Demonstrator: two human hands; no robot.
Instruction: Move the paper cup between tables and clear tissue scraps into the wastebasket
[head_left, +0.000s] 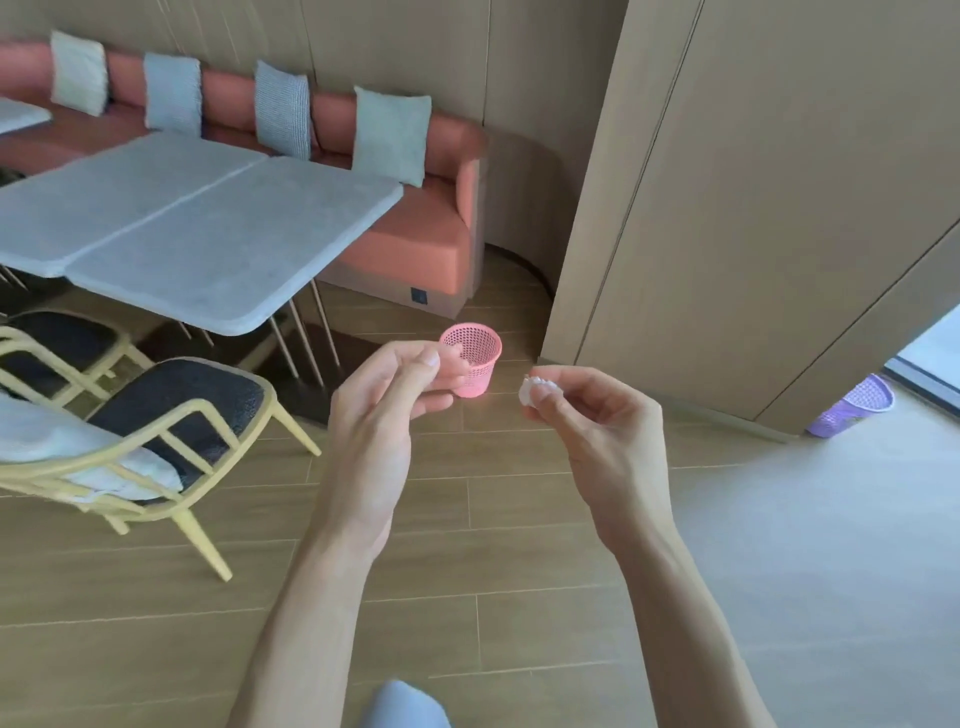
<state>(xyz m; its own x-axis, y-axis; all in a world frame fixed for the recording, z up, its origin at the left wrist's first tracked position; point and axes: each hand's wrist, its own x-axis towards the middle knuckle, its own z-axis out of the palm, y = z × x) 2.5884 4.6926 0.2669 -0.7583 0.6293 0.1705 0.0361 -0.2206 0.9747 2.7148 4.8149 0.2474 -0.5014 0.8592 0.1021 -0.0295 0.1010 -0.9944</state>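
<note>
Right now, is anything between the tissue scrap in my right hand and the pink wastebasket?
Nothing visible blocks it. The right hand pinches the tissue scrap beside the pink wastebasket, which stands on the floor with its mouth open. The left hand overlaps its left side.

Both bare forearms reach forward, side by side. The left hand (387, 410) is raised with fingers loosely curled — thumb tip against the forefinger, holding nothing. The right hand (597, 421) pinches a small white scrap at its fingertips.

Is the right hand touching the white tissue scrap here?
Touching. The head view shows the right hand pinching the tissue scrap at its fingertips, the wad poking out above them.
</note>
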